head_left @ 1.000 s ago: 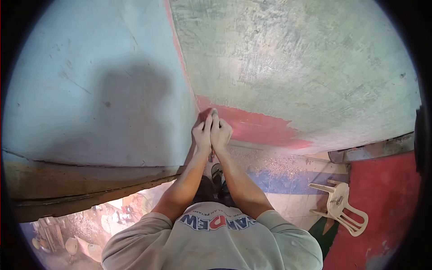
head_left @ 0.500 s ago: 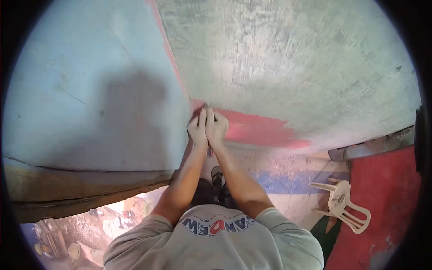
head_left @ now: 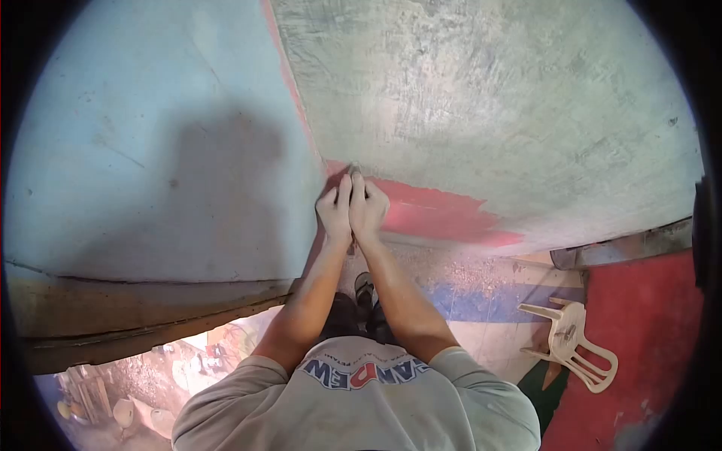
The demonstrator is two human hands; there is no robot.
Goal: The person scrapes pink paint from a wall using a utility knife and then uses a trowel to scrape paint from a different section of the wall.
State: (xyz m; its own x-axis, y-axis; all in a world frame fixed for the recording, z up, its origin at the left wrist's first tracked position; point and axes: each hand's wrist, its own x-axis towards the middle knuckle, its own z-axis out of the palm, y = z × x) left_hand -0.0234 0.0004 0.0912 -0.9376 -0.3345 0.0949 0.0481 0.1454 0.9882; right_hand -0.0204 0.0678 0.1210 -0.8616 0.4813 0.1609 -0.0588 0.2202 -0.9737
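Greenish wall [head_left: 481, 113], red patch [head_left: 440, 214] low down, both hands [head_left: 368, 213] side by side, gripping a mostly hidden tool [head_left: 354, 168]

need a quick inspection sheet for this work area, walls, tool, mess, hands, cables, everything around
Surface: grey-green wall, scuffed and streaky, with a ragged-edged red paint patch near its bottom
Job's things: small hand tool, tip at the patch's upper left; mostly hidden, exact type unclear
Clutter: pale debris scattered on the floor; assorted items at lower left, too blurred to name
Grippers: left hand and right hand side by side, both closed around the tool
Cables: nothing seen
Surroundings: blue wall at left bearing a dark shadow; cream plastic chair at right
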